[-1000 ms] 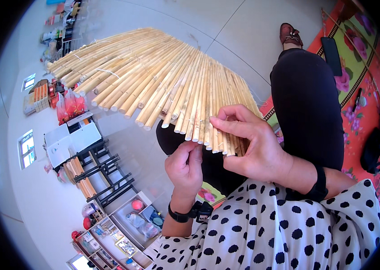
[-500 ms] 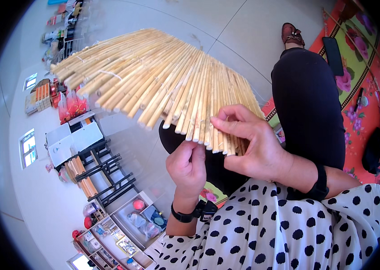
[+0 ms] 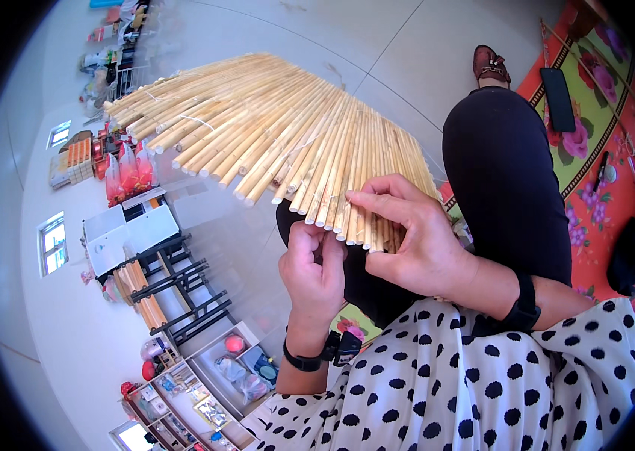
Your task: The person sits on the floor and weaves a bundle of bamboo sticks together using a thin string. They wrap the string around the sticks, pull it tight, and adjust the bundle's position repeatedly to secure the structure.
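A mat of pale yellow reed sticks [image 3: 295, 139], tied side by side with white string, fans out over my lap and slants up toward the far left. My right hand [image 3: 426, 240] grips its near edge, with the index finger and the middle of the hand over the sticks and the thumb low beside their cut ends. Just under those ends, my left hand [image 3: 314, 263] is closed in a pinch. Its fingertips are partly hidden by the mat, and what they hold cannot be made out.
To the right, a floral cloth [image 3: 588, 210] bears a dark phone [image 3: 556, 99], a black strapped item [image 3: 629, 255] and thin sticks. Black metal frames [image 3: 182, 282] stand at the left, near red plastic bags [image 3: 131, 177] and an open drawer [image 3: 216, 368] with bagged things.
The mat has shifted slightly right in the view, its near edge a little higher. My left hand has moved up a bit closer under the stick ends. My right hand keeps its grip.
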Motion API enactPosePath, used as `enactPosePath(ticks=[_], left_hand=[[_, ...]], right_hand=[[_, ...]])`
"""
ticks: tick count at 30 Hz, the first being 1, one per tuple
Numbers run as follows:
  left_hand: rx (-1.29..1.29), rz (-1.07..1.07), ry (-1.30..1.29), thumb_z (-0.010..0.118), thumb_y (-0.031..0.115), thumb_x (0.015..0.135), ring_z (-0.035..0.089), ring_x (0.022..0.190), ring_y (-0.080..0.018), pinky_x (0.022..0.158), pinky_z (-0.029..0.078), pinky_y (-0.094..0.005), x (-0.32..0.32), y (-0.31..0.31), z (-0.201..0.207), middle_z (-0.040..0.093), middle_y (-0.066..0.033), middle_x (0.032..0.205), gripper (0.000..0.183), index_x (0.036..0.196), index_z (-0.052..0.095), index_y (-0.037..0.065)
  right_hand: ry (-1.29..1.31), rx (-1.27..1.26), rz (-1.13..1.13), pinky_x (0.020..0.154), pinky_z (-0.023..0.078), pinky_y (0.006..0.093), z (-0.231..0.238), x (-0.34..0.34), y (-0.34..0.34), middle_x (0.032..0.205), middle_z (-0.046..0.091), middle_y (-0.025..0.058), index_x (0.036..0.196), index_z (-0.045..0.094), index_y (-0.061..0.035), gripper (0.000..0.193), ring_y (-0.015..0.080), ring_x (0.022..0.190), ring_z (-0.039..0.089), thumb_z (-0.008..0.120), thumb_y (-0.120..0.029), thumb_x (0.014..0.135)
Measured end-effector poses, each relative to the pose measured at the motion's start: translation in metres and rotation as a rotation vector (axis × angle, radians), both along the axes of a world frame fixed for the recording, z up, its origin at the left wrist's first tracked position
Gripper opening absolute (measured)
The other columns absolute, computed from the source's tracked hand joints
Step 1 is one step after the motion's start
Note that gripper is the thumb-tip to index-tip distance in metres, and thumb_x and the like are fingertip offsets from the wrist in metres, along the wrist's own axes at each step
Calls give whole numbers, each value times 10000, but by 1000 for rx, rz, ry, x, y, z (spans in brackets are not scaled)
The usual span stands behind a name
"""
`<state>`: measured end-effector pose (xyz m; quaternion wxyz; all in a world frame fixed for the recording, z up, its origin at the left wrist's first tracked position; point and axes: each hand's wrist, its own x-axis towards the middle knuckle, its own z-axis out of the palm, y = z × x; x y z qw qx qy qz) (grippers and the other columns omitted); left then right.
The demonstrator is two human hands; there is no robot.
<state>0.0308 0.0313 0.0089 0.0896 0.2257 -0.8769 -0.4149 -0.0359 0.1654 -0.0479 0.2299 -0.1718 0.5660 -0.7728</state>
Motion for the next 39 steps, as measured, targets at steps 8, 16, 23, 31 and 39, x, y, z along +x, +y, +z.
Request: enactPosePath(ticks=[8, 16, 23, 31, 39], left_hand=[[-39, -44, 26, 557, -57, 890, 566, 551, -82, 511, 441, -233, 2, -3, -6, 600, -51, 639, 50, 887, 535, -11], [34, 23, 23, 554, -57, 895, 552, 553, -75, 508, 439, -227, -8, 6, -5, 614, -49, 678, 50, 880, 533, -15], [82, 145, 30, 544, -39, 920, 617, 656, -91, 578, 515, -239, -17, 22, 1, 656, -77, 778, 71, 975, 501, -29], [242, 188, 78, 481, -43, 944, 633, 790, -108, 623, 535, -235, -23, 33, 8, 632, -118, 971, 170, 1093, 407, -11], [209, 133, 96, 428, -54, 928, 607, 838, -106, 633, 521, -215, -24, 31, 0, 584, -116, 1022, 206, 1125, 381, -13]], right_hand=[[167, 40, -74, 785, 506, 314, -3, -2, 1, 1051, 565, 144, 1143, 631, 61, 493, 244, 879, 606, 682, -6, 658], [255, 43, -127, 794, 508, 332, -1, 0, 4, 1067, 561, 162, 1131, 611, 95, 485, 276, 905, 607, 670, 6, 658], [260, 16, -139, 822, 508, 340, -3, 2, 1, 1091, 551, 181, 1117, 609, 107, 478, 302, 937, 605, 666, 1, 654], [241, 8, -154, 823, 507, 335, -3, 2, 0, 1091, 545, 184, 1124, 605, 110, 488, 302, 943, 603, 670, -5, 654], [254, 27, -112, 853, 498, 360, -6, 3, 4, 1097, 547, 192, 1117, 607, 104, 477, 337, 996, 584, 671, -11, 659]])
